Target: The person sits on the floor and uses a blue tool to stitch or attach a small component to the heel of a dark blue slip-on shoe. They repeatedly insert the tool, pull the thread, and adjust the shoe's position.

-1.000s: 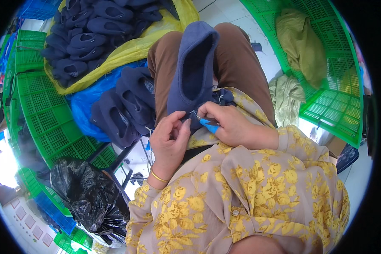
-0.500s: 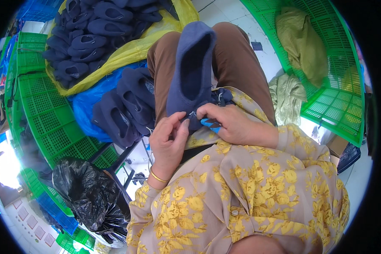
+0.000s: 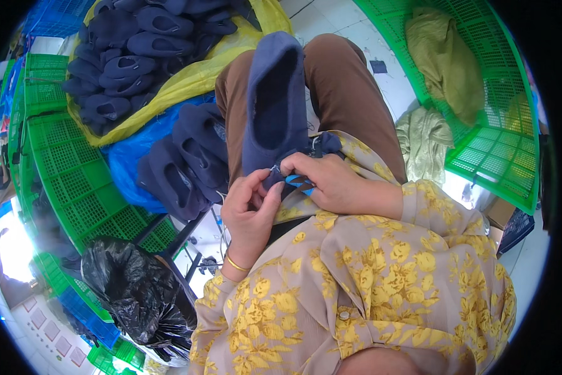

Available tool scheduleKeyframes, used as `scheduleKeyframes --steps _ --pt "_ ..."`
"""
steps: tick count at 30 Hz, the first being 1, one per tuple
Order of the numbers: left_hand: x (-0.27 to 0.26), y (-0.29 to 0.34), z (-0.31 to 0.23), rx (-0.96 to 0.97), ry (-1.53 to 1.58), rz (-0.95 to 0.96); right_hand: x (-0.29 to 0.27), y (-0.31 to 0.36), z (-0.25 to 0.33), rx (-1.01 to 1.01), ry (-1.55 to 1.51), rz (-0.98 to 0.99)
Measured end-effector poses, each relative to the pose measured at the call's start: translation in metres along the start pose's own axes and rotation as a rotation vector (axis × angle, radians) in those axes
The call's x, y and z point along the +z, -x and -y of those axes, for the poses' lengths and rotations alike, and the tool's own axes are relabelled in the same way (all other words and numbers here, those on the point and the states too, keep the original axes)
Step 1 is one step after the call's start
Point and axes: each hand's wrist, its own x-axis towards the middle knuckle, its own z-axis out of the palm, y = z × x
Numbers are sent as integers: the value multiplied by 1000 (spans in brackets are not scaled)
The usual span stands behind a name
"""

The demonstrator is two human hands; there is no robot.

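Note:
A navy fabric slipper [image 3: 253, 119] lies across my lap, toe pointing away and heel near my hands. My left hand [image 3: 251, 199] pinches at its heel edge with thumb and forefinger, where a short pale thread [image 3: 276, 169] shows. My right hand [image 3: 331, 184] is closed beside it, thumb and forefinger at the same heel edge. A small tool with blue and black handles [image 3: 301, 184], like thread snips, is tucked in the right palm; its tip is hidden. Just beyond the right hand, another bunched piece of navy fabric [image 3: 326, 145] rests on my lap.
Several navy slippers [image 3: 162, 45] fill a yellow bag [image 3: 199, 76] at the far left. More slippers [image 3: 168, 175] lie on blue plastic [image 3: 128, 169] nearer me. Green crates [image 3: 74, 187] stand on both sides. A black plastic bag [image 3: 128, 281] sits at left, olive cloth [image 3: 443, 62] at right.
The slipper and both hands have shifted slightly to the left. The slipper's toe has swung a little left. Both hands keep their hold at the heel.

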Motion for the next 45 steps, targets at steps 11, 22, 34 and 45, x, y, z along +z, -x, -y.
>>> scheduleKeyframes --steps 11,22,34,45 --pt "4 -6 2 116 -110 22 0 -3 0 67 1 -47" --pt "5 -7 0 155 -121 5 1 -4 7 246 -120 -22" --pt "7 -6 2 205 -144 14 0 -19 8 19 -43 -9" --pt "4 -5 5 198 -170 6 -11 -30 22 -234 500 -35"
